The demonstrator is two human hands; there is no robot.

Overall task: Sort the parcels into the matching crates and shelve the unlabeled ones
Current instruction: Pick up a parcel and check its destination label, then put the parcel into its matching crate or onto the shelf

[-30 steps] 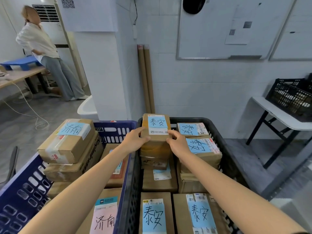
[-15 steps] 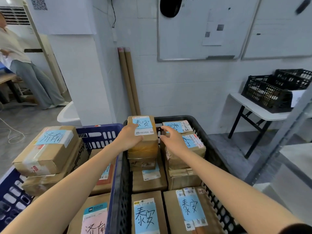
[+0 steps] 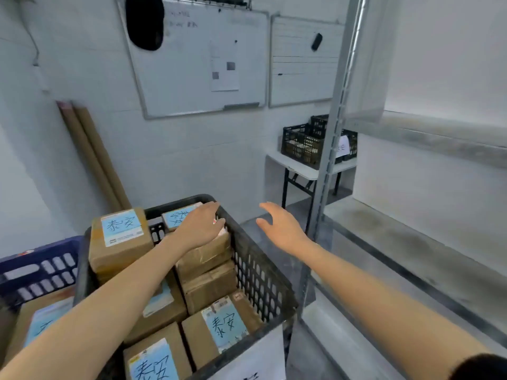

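Two bare hands reach over a black crate (image 3: 258,270) packed with brown parcels, most bearing blue labels handwritten in Chinese characters. The left hand (image 3: 201,227) lies palm down on the top parcel (image 3: 208,253) of the stack against the crate's right wall. Its fingers stretch nearly straight toward the far rim and curl round nothing. The right hand (image 3: 282,226) hangs in the air just beyond that wall, open, fingers loosely spread, touching nothing.

A tall parcel (image 3: 120,242) stands at the crate's far left corner, and a flat parcel (image 3: 175,215) lies at the back between it and the left hand. A front parcel (image 3: 222,322) and a nearest parcel (image 3: 156,360) fill the near end. A white sheet (image 3: 255,357) hangs on the crate's near wall.

A blue crate (image 3: 38,270) stands just beside the black one, on its left. To the right rises a metal shelf rack (image 3: 329,160). Two whiteboards (image 3: 197,58) hang on the back wall, cardboard tubes (image 3: 93,154) lean beneath them, and a small bench (image 3: 304,170) carries more black crates (image 3: 301,141).
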